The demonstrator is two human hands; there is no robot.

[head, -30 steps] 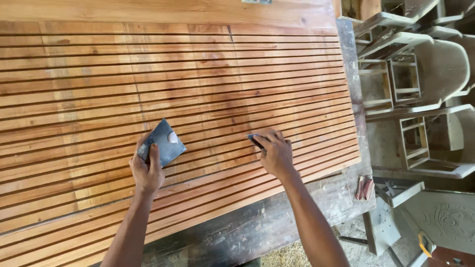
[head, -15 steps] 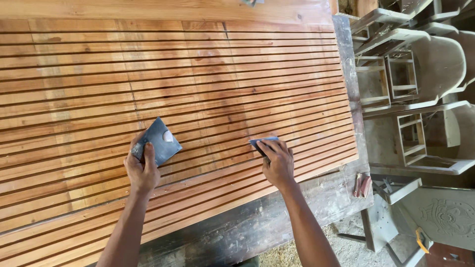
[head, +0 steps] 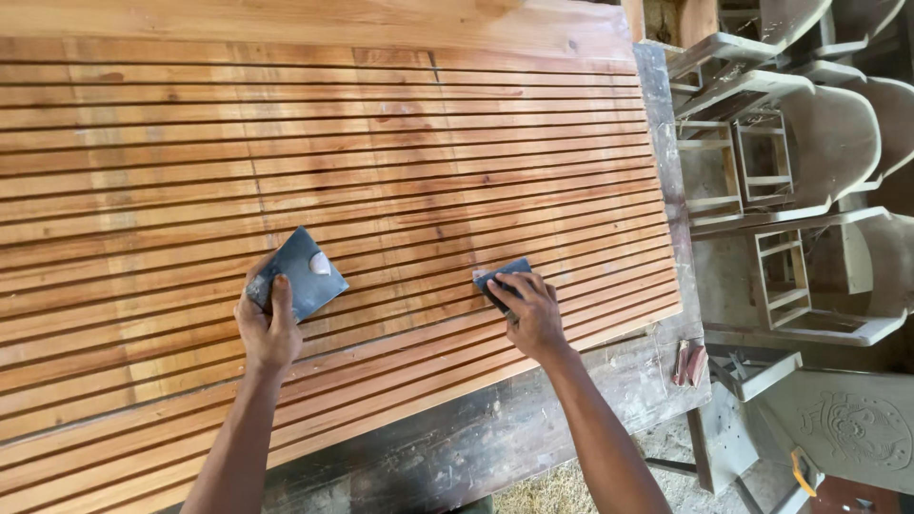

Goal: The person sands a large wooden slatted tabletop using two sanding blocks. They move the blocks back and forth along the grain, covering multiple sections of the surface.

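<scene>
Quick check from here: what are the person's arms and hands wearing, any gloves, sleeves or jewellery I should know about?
Nothing shows. The left hand and right hand are bare, with no gloves, rings or watch visible. Both forearms are uncovered down to the frame's lower edge, so no sleeve is in view.

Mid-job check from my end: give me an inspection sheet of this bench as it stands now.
Surface: slatted wooden panel lying on a worn workbench.
Job's things: dark flat sheet; small folded dark piece.
Clutter: small reddish pieces at the bench corner.
Grippers: left hand grips the sheet; right hand presses the folded piece onto a slat.
Cables: nothing seen.
Surroundings: stacked pale plastic chairs; sawdust on the floor.
</scene>
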